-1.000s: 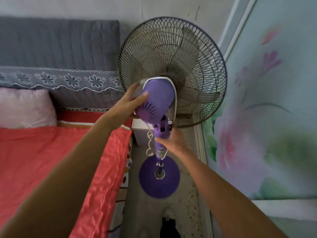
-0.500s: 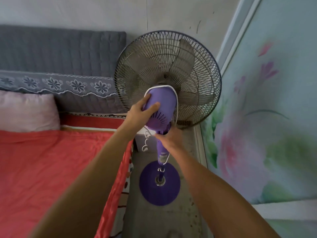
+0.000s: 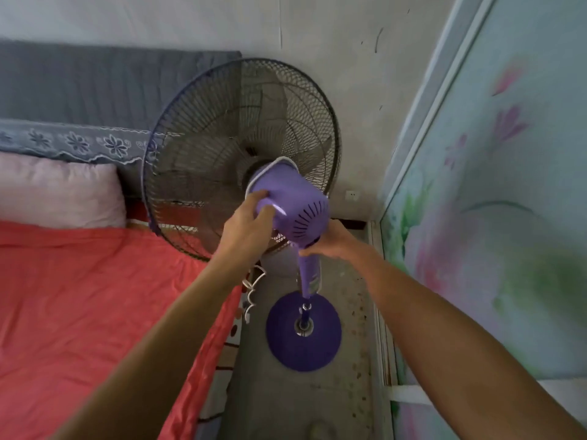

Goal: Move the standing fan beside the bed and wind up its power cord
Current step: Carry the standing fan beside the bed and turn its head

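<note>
A purple standing fan [image 3: 295, 217] is being held in the narrow floor strip [image 3: 305, 404] between a bed [image 3: 95, 312] and a flower-painted wall panel [image 3: 495, 217]. The purple motor housing [image 3: 293, 206] is being gripped on its left side by the left hand [image 3: 246, 225], with the fingers curled closed against the plastic and the thumb laid across its upper edge. The neck just below the housing is being clasped by the right hand [image 3: 332, 241], with the fingers wrapped closed around the top of the purple pole [image 3: 308, 276]. The wire grille [image 3: 241, 154] is being turned away from the camera and towards the bed, so that its lower left rim is being seen over the edge of the red bedspread [image 3: 79, 296]. The round purple base [image 3: 303, 331] is being shown above the speckled floor, just beside the bed's edge; whether it is resting on the floor cannot be told. A white power cord [image 3: 252, 287] is being seen hanging in loose loops below the left wrist, between the bed edge and the pole, and a white strand is being run around the front rim of the motor housing. A pale pillow [image 3: 60, 192] and a grey padded headboard [image 3: 95, 87] are being shown at the far end of the bed. A small white wall socket [image 3: 351, 195] is being seen on the back wall, right of the housing.
</note>
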